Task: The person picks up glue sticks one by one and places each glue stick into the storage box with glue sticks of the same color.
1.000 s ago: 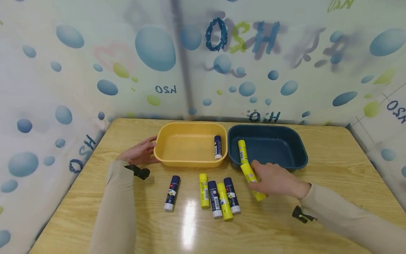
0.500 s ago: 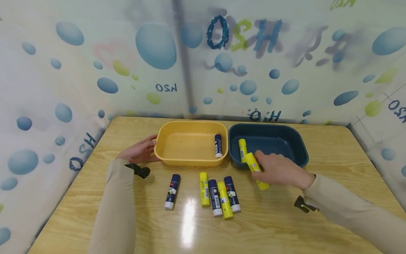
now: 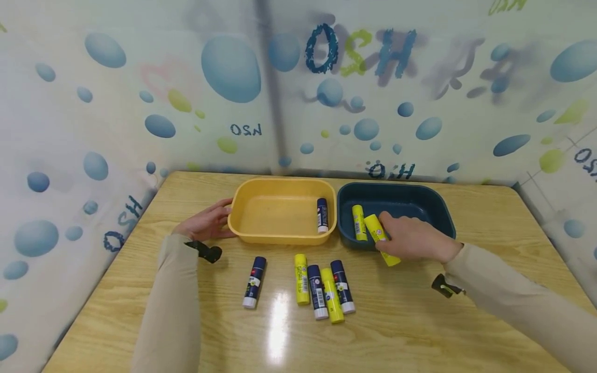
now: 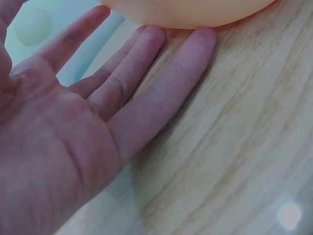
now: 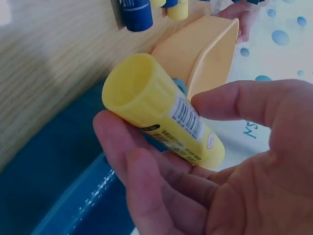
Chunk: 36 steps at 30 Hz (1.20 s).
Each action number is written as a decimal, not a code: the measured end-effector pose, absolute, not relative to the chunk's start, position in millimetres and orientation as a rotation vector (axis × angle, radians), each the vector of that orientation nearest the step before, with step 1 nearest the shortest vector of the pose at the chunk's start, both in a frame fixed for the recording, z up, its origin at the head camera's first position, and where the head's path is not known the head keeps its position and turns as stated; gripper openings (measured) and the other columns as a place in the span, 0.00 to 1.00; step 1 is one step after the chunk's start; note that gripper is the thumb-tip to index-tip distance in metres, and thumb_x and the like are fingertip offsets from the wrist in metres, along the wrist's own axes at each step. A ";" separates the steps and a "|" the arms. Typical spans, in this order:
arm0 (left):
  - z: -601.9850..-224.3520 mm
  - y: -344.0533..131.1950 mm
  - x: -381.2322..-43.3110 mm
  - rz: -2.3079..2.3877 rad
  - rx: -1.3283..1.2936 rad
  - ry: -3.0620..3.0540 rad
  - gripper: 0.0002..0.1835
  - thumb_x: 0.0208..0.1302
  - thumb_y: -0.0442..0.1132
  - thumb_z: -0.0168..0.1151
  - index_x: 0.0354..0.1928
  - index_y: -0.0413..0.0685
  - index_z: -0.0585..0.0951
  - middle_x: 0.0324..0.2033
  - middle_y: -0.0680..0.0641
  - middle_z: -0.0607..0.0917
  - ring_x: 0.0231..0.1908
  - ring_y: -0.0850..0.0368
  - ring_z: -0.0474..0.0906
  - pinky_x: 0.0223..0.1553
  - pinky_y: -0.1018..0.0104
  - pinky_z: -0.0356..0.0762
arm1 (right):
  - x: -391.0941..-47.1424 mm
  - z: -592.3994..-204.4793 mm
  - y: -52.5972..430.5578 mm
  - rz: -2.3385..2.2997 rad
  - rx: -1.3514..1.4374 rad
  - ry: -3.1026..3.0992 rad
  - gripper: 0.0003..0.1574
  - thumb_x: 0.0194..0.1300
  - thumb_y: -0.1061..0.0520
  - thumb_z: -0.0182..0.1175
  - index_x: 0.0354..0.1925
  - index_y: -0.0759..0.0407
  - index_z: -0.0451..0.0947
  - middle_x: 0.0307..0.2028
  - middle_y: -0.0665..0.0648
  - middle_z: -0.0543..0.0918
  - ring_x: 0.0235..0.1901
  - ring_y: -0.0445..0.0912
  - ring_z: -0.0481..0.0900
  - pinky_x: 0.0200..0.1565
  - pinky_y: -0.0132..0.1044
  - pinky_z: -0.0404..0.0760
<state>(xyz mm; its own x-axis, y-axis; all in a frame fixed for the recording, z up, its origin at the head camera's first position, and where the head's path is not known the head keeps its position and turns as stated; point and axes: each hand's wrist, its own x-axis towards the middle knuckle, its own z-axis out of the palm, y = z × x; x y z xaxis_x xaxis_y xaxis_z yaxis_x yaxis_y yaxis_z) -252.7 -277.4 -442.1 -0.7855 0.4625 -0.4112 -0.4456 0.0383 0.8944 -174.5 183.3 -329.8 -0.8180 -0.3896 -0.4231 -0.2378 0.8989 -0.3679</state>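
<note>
My right hand holds a yellow glue stick between thumb and fingers, tilted over the front left edge of the dark blue bin. Inside that bin, at its left, lies another yellow glue stick. At the left end of the yellow-orange bin, my left hand rests its fingertips on the wall with fingers extended, as the left wrist view shows. One navy glue stick lies at the right side of the yellow-orange bin.
On the wooden table in front of the bins lie a lone navy glue stick and a group of several yellow and navy ones, among them a yellow glue stick. A patterned curtain hangs behind the table's back edge.
My right hand has lifted the yellow glue stick from the bin's front side up and slightly right, over its rim. The left hand stays at the yellow-orange bin.
</note>
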 end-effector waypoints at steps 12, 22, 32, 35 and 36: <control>-443.2 -276.3 -253.8 1.812 -0.023 1.700 0.34 0.77 0.46 0.45 0.77 0.53 0.45 0.73 0.39 0.53 0.62 0.49 0.64 0.57 0.45 0.70 | -193.5 -329.9 188.7 -0.475 -0.420 2.527 0.28 0.65 0.51 0.58 0.53 0.69 0.63 0.33 0.58 0.76 0.25 0.46 0.75 0.28 0.37 0.76; -443.6 -276.7 -253.0 1.811 -0.017 1.705 0.33 0.77 0.46 0.45 0.77 0.52 0.45 0.73 0.39 0.52 0.60 0.51 0.66 0.57 0.45 0.71 | -211.9 -327.9 189.1 -0.520 -0.331 2.498 0.28 0.68 0.51 0.55 0.54 0.71 0.61 0.36 0.63 0.77 0.27 0.50 0.81 0.34 0.41 0.82; -450.2 -272.9 -255.5 1.838 0.005 1.645 0.33 0.78 0.44 0.42 0.77 0.52 0.41 0.73 0.40 0.49 0.61 0.52 0.64 0.58 0.44 0.69 | -233.2 -327.4 195.2 -0.587 -0.292 2.457 0.25 0.70 0.49 0.53 0.49 0.70 0.64 0.34 0.61 0.79 0.27 0.49 0.82 0.35 0.41 0.82; -448.8 -274.9 -255.6 1.836 0.000 1.644 0.34 0.78 0.44 0.42 0.77 0.52 0.40 0.74 0.40 0.48 0.60 0.54 0.65 0.58 0.45 0.70 | -238.9 -328.4 192.0 -0.616 -0.304 2.447 0.22 0.70 0.49 0.52 0.47 0.69 0.65 0.32 0.61 0.79 0.28 0.52 0.82 0.34 0.42 0.81; -448.1 -275.5 -255.5 1.835 0.004 1.645 0.33 0.78 0.44 0.41 0.77 0.52 0.40 0.74 0.40 0.48 0.59 0.54 0.66 0.58 0.45 0.70 | -240.6 -328.9 190.9 -0.622 -0.305 2.444 0.22 0.70 0.50 0.52 0.47 0.69 0.65 0.32 0.61 0.79 0.28 0.53 0.83 0.34 0.42 0.81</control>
<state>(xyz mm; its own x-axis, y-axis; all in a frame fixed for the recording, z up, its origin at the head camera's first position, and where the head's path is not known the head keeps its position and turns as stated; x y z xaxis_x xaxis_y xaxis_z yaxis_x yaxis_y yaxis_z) -255.5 -275.5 -448.1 -0.7793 0.4684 -0.4163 -0.4649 0.0134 0.8853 -240.6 190.9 -328.9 -0.7981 -0.3494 -0.4908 -0.0723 0.8644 -0.4976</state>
